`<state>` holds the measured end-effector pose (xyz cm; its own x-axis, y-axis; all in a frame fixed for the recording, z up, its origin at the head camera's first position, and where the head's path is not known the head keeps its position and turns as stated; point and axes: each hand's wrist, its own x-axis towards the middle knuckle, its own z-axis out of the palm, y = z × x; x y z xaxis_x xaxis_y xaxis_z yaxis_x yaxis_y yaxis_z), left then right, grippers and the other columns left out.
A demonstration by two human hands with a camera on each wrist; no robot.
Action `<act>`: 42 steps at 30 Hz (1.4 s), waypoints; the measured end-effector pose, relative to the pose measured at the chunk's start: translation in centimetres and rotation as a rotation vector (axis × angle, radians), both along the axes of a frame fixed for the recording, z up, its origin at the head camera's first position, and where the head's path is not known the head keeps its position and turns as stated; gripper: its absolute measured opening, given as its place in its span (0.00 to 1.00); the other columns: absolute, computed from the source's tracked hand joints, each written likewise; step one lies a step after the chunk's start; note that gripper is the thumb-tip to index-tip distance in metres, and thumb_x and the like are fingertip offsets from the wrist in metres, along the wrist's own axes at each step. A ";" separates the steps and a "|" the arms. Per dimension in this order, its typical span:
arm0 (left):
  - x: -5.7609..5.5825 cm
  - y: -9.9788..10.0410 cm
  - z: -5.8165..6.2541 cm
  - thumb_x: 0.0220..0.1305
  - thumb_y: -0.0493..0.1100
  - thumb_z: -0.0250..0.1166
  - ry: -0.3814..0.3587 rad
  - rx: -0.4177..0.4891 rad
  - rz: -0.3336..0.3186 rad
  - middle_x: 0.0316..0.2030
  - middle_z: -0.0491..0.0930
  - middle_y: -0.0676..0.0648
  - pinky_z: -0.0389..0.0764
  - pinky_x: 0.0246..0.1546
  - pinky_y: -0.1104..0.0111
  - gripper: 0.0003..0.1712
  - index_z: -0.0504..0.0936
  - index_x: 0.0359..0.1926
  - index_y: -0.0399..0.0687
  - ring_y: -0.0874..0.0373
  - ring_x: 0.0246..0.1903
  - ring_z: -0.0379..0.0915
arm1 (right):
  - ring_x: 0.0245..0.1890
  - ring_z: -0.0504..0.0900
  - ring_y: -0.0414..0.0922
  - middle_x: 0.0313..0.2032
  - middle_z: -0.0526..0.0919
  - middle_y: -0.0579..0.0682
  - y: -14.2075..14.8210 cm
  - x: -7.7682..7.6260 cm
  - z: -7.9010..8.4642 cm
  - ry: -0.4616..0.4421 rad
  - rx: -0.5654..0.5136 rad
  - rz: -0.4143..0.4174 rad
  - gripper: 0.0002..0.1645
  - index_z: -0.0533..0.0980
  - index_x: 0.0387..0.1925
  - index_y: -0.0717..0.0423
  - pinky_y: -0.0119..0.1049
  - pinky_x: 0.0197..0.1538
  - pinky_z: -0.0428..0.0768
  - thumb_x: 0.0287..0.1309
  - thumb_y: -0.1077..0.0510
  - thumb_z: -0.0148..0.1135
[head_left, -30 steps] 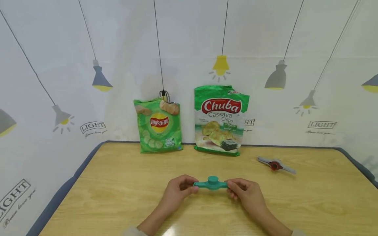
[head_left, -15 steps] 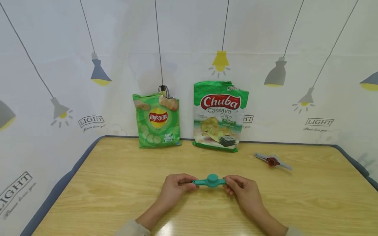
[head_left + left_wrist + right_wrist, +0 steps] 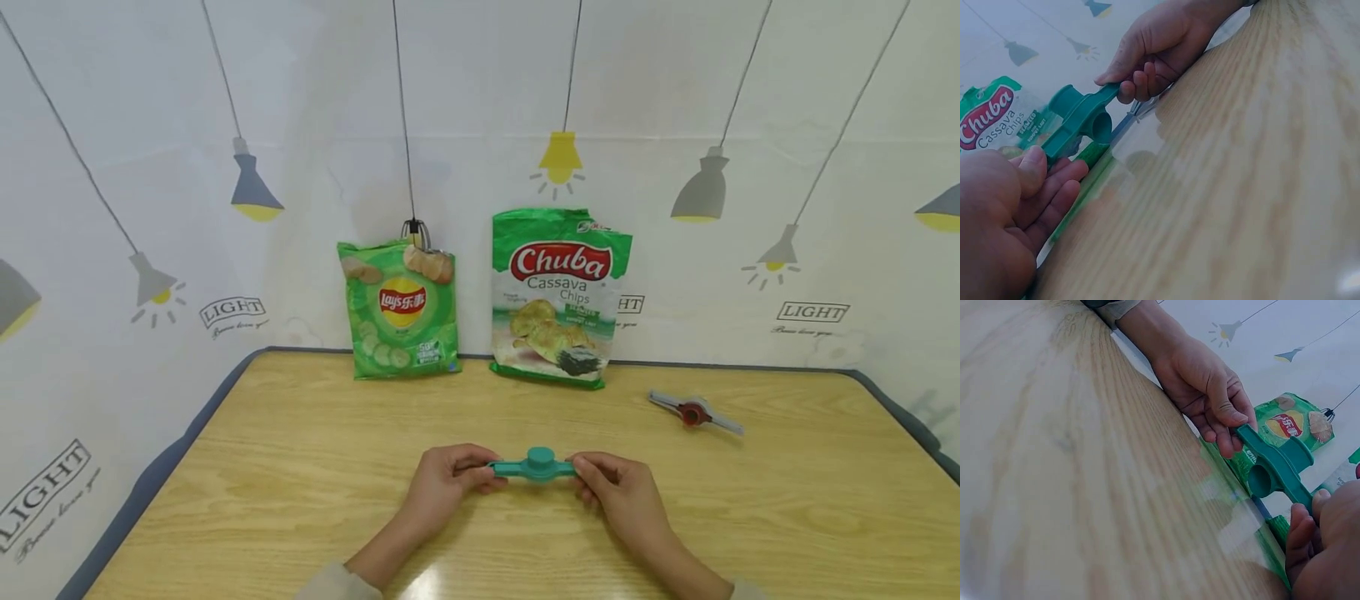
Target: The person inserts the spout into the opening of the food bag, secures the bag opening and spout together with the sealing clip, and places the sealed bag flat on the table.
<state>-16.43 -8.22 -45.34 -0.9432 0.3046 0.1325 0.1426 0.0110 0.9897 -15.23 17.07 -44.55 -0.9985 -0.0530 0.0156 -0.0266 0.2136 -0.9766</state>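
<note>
A teal plastic bag clip [image 3: 540, 468] with a round cap and a pouring spout is held level above the table by both hands. My left hand [image 3: 438, 487] pinches its left end between thumb and fingers. The opposite end is pinched by my right hand [image 3: 630, 497]. In the left wrist view the open spout [image 3: 1102, 128] faces down toward the tabletop, with the cap on the upper side. From the right wrist, the same clip [image 3: 1279, 465] spans between both sets of fingertips.
Against the back wall stand a green Lay's chip bag [image 3: 403, 312] and a larger green-and-white Chuba cassava chip bag [image 3: 555, 300]. A second clip [image 3: 695, 412], grey with a dark red spout, lies on the wooden table [image 3: 300, 433] at the right.
The head view has tilted slightly, so the bags and the grey clip sit a little higher in it. Both hands keep their pinch on the teal bag clip.
</note>
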 end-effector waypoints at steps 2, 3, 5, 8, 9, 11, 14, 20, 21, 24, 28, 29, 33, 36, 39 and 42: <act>0.0 0.0 0.1 0.62 0.32 0.62 -0.009 0.008 -0.005 0.35 0.85 0.39 0.81 0.35 0.62 0.10 0.83 0.43 0.32 0.43 0.36 0.83 | 0.23 0.78 0.43 0.27 0.82 0.57 0.1 0.0 0.1 -0.004 -0.004 0.006 0.12 0.82 0.40 0.65 0.30 0.26 0.76 0.64 0.59 0.59; 0.0 0.0 0.1 0.62 0.31 0.62 -0.012 0.011 -0.007 0.35 0.85 0.39 0.81 0.36 0.61 0.10 0.83 0.43 0.32 0.43 0.36 0.82 | 0.23 0.78 0.43 0.27 0.82 0.57 0.1 0.0 0.1 -0.005 -0.004 0.010 0.12 0.82 0.40 0.65 0.30 0.26 0.76 0.64 0.60 0.59; -0.1 0.0 0.2 0.63 0.31 0.61 -0.012 0.010 -0.010 0.35 0.84 0.38 0.81 0.36 0.59 0.10 0.82 0.43 0.31 0.40 0.37 0.82 | 0.23 0.77 0.42 0.27 0.82 0.58 0.1 0.1 0.1 -0.008 -0.007 0.022 0.12 0.82 0.41 0.66 0.29 0.26 0.76 0.65 0.61 0.58; -0.1 0.0 0.2 0.63 0.30 0.60 -0.009 0.004 -0.014 0.35 0.84 0.36 0.81 0.37 0.57 0.10 0.82 0.43 0.30 0.38 0.37 0.81 | 0.23 0.77 0.41 0.27 0.81 0.58 0.2 0.1 0.2 -0.001 -0.004 0.047 0.12 0.82 0.42 0.67 0.29 0.26 0.76 0.65 0.62 0.58; -0.1 -0.1 0.2 0.64 0.31 0.59 -0.006 0.001 -0.014 0.35 0.84 0.36 0.81 0.38 0.57 0.10 0.82 0.44 0.30 0.38 0.37 0.81 | 0.23 0.77 0.41 0.27 0.81 0.58 0.2 0.1 0.2 0.004 -0.002 0.059 0.12 0.81 0.42 0.67 0.29 0.26 0.76 0.65 0.62 0.57; -0.1 -0.2 0.3 0.65 0.31 0.58 -0.005 0.006 -0.017 0.35 0.84 0.36 0.81 0.38 0.57 0.10 0.81 0.44 0.30 0.39 0.37 0.81 | 0.23 0.77 0.40 0.27 0.81 0.59 0.3 0.1 0.2 0.018 0.005 0.089 0.12 0.81 0.42 0.67 0.29 0.26 0.76 0.66 0.62 0.57; -0.1 -0.2 0.1 0.66 0.33 0.58 -0.003 0.018 -0.019 0.35 0.84 0.37 0.81 0.38 0.59 0.11 0.81 0.45 0.31 0.40 0.37 0.81 | 0.24 0.77 0.39 0.28 0.82 0.58 0.4 0.2 0.2 0.031 0.005 0.133 0.14 0.81 0.43 0.68 0.28 0.28 0.77 0.66 0.59 0.57; -0.1 -0.3 -0.2 0.68 0.35 0.56 0.031 0.043 -0.018 0.35 0.84 0.38 0.81 0.39 0.58 0.11 0.80 0.45 0.32 0.41 0.37 0.82 | 0.24 0.74 0.38 0.27 0.80 0.58 0.8 0.3 0.0 0.101 0.008 0.235 0.17 0.80 0.46 0.68 0.28 0.27 0.76 0.67 0.57 0.56; -0.1 -0.2 -0.2 0.68 0.34 0.55 0.038 0.048 -0.015 0.35 0.84 0.38 0.81 0.39 0.58 0.11 0.79 0.45 0.31 0.41 0.37 0.81 | 0.23 0.74 0.37 0.27 0.80 0.58 0.8 0.3 0.0 0.120 0.009 0.253 0.17 0.80 0.46 0.68 0.28 0.27 0.76 0.67 0.57 0.56; -0.2 -0.2 -0.2 0.69 0.33 0.54 0.061 0.048 -0.003 0.34 0.84 0.37 0.81 0.39 0.59 0.11 0.79 0.45 0.31 0.40 0.36 0.81 | 0.23 0.73 0.38 0.26 0.79 0.58 0.8 0.4 0.0 0.169 0.018 0.293 0.16 0.80 0.46 0.66 0.30 0.27 0.75 0.68 0.58 0.55; -0.1 -0.2 0.0 0.69 0.32 0.54 0.063 0.038 0.014 0.34 0.83 0.37 0.81 0.38 0.60 0.10 0.79 0.44 0.31 0.40 0.35 0.81 | 0.23 0.74 0.38 0.25 0.80 0.57 0.8 0.4 0.0 0.187 0.034 0.310 0.15 0.81 0.46 0.64 0.31 0.28 0.76 0.68 0.58 0.55; -0.1 -0.2 0.0 0.68 0.32 0.54 0.061 0.033 0.018 0.34 0.83 0.37 0.81 0.38 0.60 0.09 0.79 0.44 0.31 0.41 0.35 0.81 | 0.23 0.74 0.38 0.25 0.80 0.57 0.8 0.4 -0.1 0.182 0.037 0.304 0.15 0.81 0.46 0.64 0.31 0.28 0.76 0.67 0.57 0.55; -0.1 -0.2 0.2 0.66 0.32 0.59 0.044 0.000 0.043 0.36 0.83 0.39 0.81 0.38 0.62 0.08 0.79 0.44 0.32 0.48 0.36 0.82 | 0.22 0.74 0.38 0.25 0.81 0.57 0.7 0.3 -0.2 0.152 0.028 0.260 0.14 0.81 0.45 0.61 0.30 0.26 0.75 0.66 0.56 0.58; -0.1 -0.1 0.2 0.63 0.34 0.63 0.029 -0.035 0.076 0.36 0.83 0.41 0.81 0.37 0.65 0.08 0.81 0.43 0.35 0.53 0.37 0.82 | 0.20 0.74 0.41 0.26 0.81 0.57 0.7 0.3 -0.3 0.173 0.022 0.246 0.14 0.80 0.47 0.60 0.32 0.23 0.74 0.66 0.56 0.58; -0.1 -0.1 0.3 0.62 0.35 0.65 0.009 -0.055 0.100 0.34 0.84 0.43 0.81 0.36 0.66 0.08 0.82 0.42 0.36 0.56 0.36 0.82 | 0.19 0.74 0.43 0.25 0.81 0.57 0.6 0.3 -0.5 0.213 0.021 0.252 0.14 0.78 0.50 0.59 0.33 0.20 0.74 0.66 0.58 0.58; -0.1 -0.1 0.5 0.61 0.35 0.65 -0.014 -0.032 0.107 0.34 0.84 0.41 0.81 0.35 0.64 0.09 0.82 0.42 0.34 0.56 0.33 0.82 | 0.18 0.73 0.45 0.25 0.80 0.57 0.6 0.4 -0.6 0.240 0.019 0.266 0.13 0.79 0.49 0.58 0.34 0.20 0.73 0.66 0.59 0.58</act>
<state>-16.55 -8.30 -44.89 -0.9723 0.2060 0.1106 0.1247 0.0571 0.9905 -14.86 17.67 -45.14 -0.9176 -0.3132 0.2449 -0.3122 0.1863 -0.9316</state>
